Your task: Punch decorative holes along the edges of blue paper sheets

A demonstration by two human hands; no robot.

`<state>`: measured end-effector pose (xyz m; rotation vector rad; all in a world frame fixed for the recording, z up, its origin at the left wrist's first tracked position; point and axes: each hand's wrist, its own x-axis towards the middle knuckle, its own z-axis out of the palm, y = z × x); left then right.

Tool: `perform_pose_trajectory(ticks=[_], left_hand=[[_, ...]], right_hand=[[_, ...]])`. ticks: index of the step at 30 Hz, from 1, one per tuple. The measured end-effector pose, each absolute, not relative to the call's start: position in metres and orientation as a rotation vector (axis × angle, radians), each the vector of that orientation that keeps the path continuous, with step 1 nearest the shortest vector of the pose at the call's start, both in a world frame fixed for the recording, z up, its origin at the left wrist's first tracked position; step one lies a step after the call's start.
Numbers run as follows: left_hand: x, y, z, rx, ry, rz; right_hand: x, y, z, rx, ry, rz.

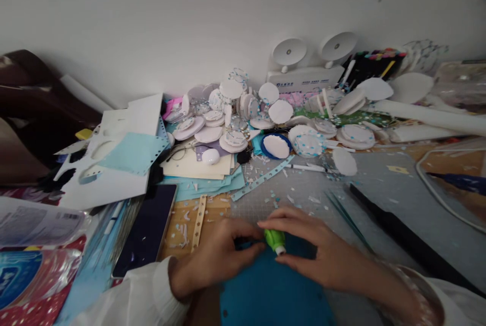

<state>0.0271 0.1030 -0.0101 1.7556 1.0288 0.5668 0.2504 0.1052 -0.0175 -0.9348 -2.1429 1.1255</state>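
Note:
A small green craft punch (275, 241) with a white end is held in my right hand (322, 252), between thumb and fingers. It sits at the upper edge of a dark blue sheet (271, 290), which has small holes near its borders. My left hand (228, 245) is closed in a pinch at the sheet's upper left edge, with the fingertips close to the punch. The exact grip of the left fingertips is partly hidden. Beneath the sheet lies a grey cutting mat (304, 192) strewn with paper bits.
Many white paper discs (281, 112) are piled along the wall. At left are a dark phone (146, 230), a light blue sheet (129, 153) and white cut-out card (114, 179). Tweezers (349, 219) and a long black tool (402, 235) lie at right. A white twin-lamp unit (304, 77) stands behind.

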Motion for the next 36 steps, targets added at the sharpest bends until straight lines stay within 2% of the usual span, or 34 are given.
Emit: perform_pose_trajectory(ticks=[10, 28, 36], left_hand=[[0.0254, 0.1036, -0.0099, 1.787, 0.944, 0.565], [0.0249, 0.1058, -0.0062, 1.571, 1.065, 0.696], [0.0237, 0.1005, -0.0126, 1.848, 1.092, 0.742]], right_hand=[[0.2501, 0.1060, -0.0187, -0.859, -2.125, 1.145], [0.2505, 0.1094, -0.0129, -1.127, -2.117, 1.241], [0.2508, 0.1094, -0.0174, -1.034, -2.210, 1.135]])
